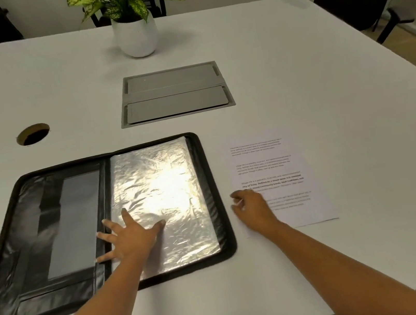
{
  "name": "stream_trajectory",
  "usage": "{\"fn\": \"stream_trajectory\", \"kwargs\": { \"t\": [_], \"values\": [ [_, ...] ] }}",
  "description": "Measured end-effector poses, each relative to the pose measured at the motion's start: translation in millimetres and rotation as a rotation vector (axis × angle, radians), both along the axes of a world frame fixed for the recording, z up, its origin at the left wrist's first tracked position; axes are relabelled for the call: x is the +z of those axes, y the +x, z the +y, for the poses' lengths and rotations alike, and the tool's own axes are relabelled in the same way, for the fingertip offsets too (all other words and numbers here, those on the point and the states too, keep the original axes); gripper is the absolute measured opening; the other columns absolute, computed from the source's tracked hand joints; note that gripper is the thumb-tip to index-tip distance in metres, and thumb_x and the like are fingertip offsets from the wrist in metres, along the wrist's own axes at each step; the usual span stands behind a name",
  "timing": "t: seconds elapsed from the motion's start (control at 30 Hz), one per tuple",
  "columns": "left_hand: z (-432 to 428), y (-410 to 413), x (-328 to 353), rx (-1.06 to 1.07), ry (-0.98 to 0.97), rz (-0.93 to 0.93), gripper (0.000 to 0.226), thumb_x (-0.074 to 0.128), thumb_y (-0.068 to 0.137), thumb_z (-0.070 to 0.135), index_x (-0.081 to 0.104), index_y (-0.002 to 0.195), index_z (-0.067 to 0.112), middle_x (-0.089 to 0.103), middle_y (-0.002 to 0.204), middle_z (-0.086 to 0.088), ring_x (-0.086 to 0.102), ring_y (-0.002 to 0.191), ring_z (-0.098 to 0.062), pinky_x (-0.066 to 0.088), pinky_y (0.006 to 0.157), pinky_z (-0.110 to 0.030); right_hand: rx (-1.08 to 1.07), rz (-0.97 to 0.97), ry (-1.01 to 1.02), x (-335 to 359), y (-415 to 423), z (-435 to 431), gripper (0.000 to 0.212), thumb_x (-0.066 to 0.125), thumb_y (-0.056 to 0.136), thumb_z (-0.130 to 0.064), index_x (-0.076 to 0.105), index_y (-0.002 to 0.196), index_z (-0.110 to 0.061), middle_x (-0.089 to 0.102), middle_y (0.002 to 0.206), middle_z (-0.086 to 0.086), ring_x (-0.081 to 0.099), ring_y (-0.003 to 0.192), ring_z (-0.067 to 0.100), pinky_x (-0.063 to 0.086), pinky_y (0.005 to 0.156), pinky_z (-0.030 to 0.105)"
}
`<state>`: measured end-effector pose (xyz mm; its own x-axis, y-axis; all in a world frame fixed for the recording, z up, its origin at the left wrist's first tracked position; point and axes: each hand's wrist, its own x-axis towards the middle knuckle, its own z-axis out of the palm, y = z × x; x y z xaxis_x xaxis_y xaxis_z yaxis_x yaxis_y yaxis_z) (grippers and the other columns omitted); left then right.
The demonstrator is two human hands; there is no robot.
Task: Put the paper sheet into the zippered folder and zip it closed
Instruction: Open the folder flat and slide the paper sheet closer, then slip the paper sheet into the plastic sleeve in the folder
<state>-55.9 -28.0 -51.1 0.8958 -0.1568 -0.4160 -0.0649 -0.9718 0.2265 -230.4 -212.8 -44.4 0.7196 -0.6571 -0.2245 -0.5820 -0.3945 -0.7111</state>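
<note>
The black zippered folder (pixel 37 238) lies wide open on the white table, its left flap showing dark pockets and its right half filled with shiny clear sleeves. My left hand (pixel 129 237) lies flat with spread fingers across the spine and the lower part of the sleeves. A printed paper sheet (pixel 278 162) lies flat on the table just right of the folder. My right hand (pixel 250 209) rests on the sheet's lower left part with its fingers curled downward at the paper's left edge; whether it pinches the paper is hidden.
A grey cable hatch (pixel 175 93) is set into the table behind the folder. A round cable hole (pixel 33 133) lies to the far left. A potted plant in a white pot (pixel 137 36) stands at the back. Dark chairs stand beyond the table edges.
</note>
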Motion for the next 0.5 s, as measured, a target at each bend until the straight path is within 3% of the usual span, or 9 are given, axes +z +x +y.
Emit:
{"fn": "stream_trajectory", "kwargs": {
  "t": [0.1, 0.17, 0.27, 0.33, 0.4, 0.47, 0.5],
  "values": [
    [7.7, 9.7, -0.3, -0.045, -0.007, 0.083, 0.111, 0.059, 0.064, 0.076, -0.004, 0.148, 0.037, -0.016, 0.156, -0.011, -0.016, 0.141, -0.043, 0.005, 0.098, -0.078, 0.207, 0.143, -0.046, 1.6, 18.8, 20.3, 0.048, 0.051, 0.092, -0.019, 0.038, 0.136, -0.009, 0.046, 0.13, 0.016, 0.047, 0.119, 0.027, 0.038, 0.1, 0.03],
    [8.8, 11.7, 1.8, -0.071, -0.021, 0.116, 0.112, 0.062, 0.063, 0.073, -0.002, 0.147, 0.039, -0.016, 0.157, -0.008, -0.018, 0.14, -0.044, 0.005, 0.096, -0.079, 0.206, 0.214, -0.098, 4.4, 25.4, 24.1, 0.041, 0.046, 0.094, -0.017, 0.042, 0.132, -0.004, 0.045, 0.129, 0.017, 0.047, 0.118, 0.028, 0.037, 0.098, 0.029],
    [11.1, 15.1, 2.0, -0.11, -0.017, 0.143, 0.113, 0.066, 0.062, 0.07, -0.002, 0.147, 0.039, -0.017, 0.156, -0.008, -0.021, 0.138, -0.045, 0.005, 0.096, -0.08, 0.165, 0.271, -0.115, 9.4, 31.8, 27.0, 0.029, 0.041, 0.093, -0.008, 0.056, 0.115, 0.002, 0.049, 0.124, 0.018, 0.051, 0.111, 0.029, 0.04, 0.091, 0.026],
    [13.6, 17.3, 1.3, -0.15, 0.0, 0.134, 0.114, 0.066, 0.062, 0.069, -0.003, 0.147, 0.039, -0.018, 0.156, -0.009, -0.021, 0.138, -0.046, 0.006, 0.096, -0.08, 0.152, 0.31, -0.104, 12.6, 33.3, 33.0, 0.017, 0.044, 0.09, -0.004, 0.06, 0.085, -0.004, 0.05, 0.113, 0.016, 0.053, 0.107, 0.03, 0.043, 0.088, 0.027],
    [19.0, 21.0, 1.0, -0.195, 0.027, 0.131, 0.115, 0.066, 0.061, 0.07, -0.005, 0.146, 0.041, -0.018, 0.156, -0.008, -0.021, 0.138, -0.047, 0.005, 0.096, -0.08, 0.171, 0.331, -0.109, 17.2, 31.0, 44.0, 0.034, 0.046, 0.087, -0.002, 0.037, 0.058, -0.017, 0.043, 0.086, 0.006, 0.054, 0.103, 0.031, 0.044, 0.084, 0.027],
    [28.3, 31.4, -3.7, -0.264, 0.068, 0.121, 0.117, 0.065, 0.058, 0.074, -0.007, 0.145, 0.042, -0.017, 0.156, -0.008, -0.02, 0.138, -0.047, 0.005, 0.097, -0.079, 0.207, 0.344, -0.098, 22.9, 27.4, 57.9, 0.041, 0.05, 0.086, -0.004, 0.028, 0.056, -0.019, 0.028, 0.072, -0.003, 0.054, 0.102, 0.03, 0.044, 0.082, 0.025],
    [33.2, 37.3, -4.9, -0.313, 0.101, 0.118, 0.121, 0.061, 0.053, 0.08, -0.007, 0.145, 0.042, -0.016, 0.157, -0.009, -0.019, 0.138, -0.047, 0.005, 0.098, -0.079, 0.255, 0.368, -0.112, 24.1, 25.6, 65.1, 0.038, 0.051, 0.086, -0.005, 0.031, 0.058, -0.018, 0.031, 0.074, -0.002, 0.054, 0.103, 0.03, 0.044, 0.083, 0.025]
  ]
}}
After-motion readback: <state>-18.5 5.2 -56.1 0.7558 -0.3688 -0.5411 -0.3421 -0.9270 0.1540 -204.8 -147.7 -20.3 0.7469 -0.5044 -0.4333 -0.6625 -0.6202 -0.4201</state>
